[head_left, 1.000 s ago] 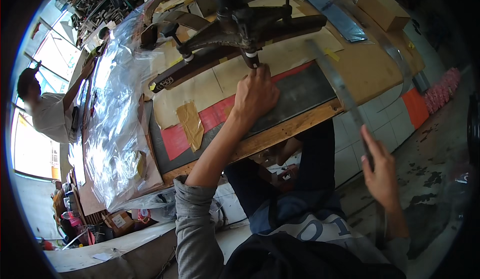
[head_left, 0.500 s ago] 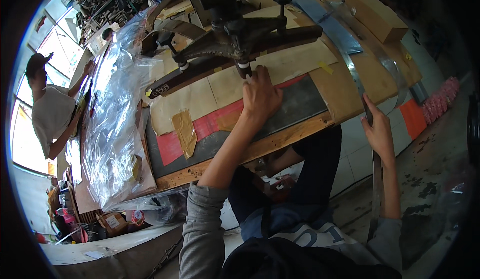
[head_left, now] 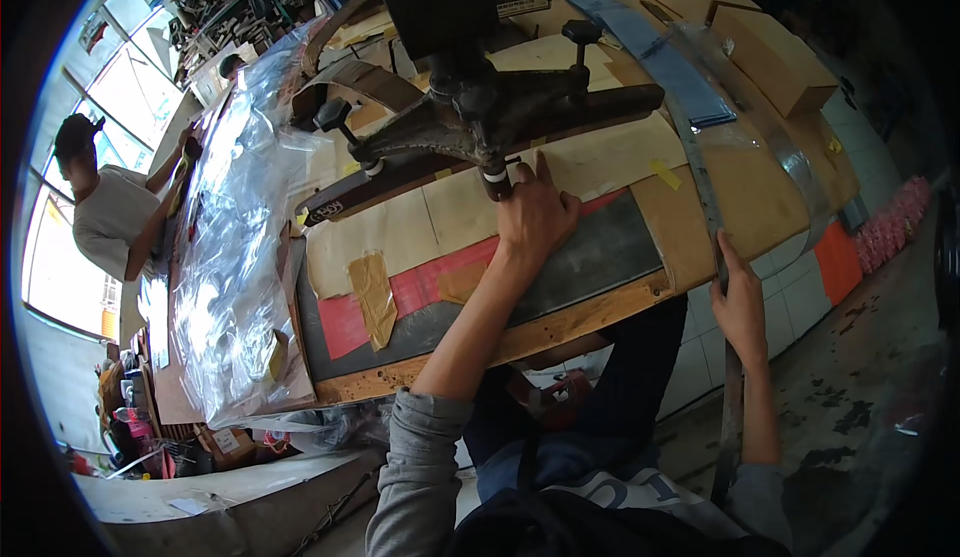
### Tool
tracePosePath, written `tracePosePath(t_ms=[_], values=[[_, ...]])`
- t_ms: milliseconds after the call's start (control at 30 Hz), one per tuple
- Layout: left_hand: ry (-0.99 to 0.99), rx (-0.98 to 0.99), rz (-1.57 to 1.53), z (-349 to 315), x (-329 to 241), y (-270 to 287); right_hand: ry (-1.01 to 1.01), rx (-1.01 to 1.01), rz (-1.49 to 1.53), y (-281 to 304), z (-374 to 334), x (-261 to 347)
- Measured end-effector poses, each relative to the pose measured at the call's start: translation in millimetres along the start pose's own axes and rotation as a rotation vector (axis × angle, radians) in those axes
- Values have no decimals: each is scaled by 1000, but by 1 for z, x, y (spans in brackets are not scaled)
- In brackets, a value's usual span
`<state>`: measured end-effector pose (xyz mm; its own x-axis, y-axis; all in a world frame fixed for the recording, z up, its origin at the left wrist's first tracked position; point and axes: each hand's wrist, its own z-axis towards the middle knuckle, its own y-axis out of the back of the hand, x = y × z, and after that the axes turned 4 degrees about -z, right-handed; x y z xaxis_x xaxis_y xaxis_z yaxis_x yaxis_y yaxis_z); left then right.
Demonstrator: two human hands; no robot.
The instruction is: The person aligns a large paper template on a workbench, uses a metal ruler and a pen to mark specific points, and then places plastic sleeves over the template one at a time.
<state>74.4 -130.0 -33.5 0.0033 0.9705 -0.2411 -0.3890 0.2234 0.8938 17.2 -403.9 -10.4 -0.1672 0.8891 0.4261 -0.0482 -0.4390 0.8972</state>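
Observation:
A dark metal press head (head_left: 480, 122) with a long crossbar (head_left: 590, 107) stands over a cream sheet (head_left: 465, 207) on the workbench. My left hand (head_left: 535, 212) rests on the sheet beside the head's small white-and-black lower tip (head_left: 495, 179). Its index finger points toward the crossbar and the thumb is spread; its other fingertips are partly hidden by the tip. At the bench's right edge my right hand (head_left: 740, 307) is closed around a long, narrow grey strip (head_left: 705, 192). That strip runs across the bench and hangs down past my forearm.
Red material (head_left: 420, 282), brown tape (head_left: 375, 302) and a black mat (head_left: 590, 262) lie near the wooden front edge (head_left: 480, 357). Crumpled clear plastic (head_left: 235, 257) covers the left side. Cardboard boxes (head_left: 780, 57) stand back right. Another person (head_left: 120, 202) works at far left.
My right hand has moved slightly left and downward along with the strip. My left hand stays by the tip, its index finger now stretched out. The view has shifted a little.

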Motion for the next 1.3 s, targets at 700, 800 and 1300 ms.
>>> tracePosePath(t_ms=[700, 800, 1300], values=[[-35, -21, -131, -9, -5, -1, -4, -40, 43, 26, -44, 28], [-31, 21, -76, -21, -9, 10, 55, -124, 51, 32, -69, 49], [-218, 118, -152, -100, 17, 64, 272, 97, 160, -7, -102, 99]])
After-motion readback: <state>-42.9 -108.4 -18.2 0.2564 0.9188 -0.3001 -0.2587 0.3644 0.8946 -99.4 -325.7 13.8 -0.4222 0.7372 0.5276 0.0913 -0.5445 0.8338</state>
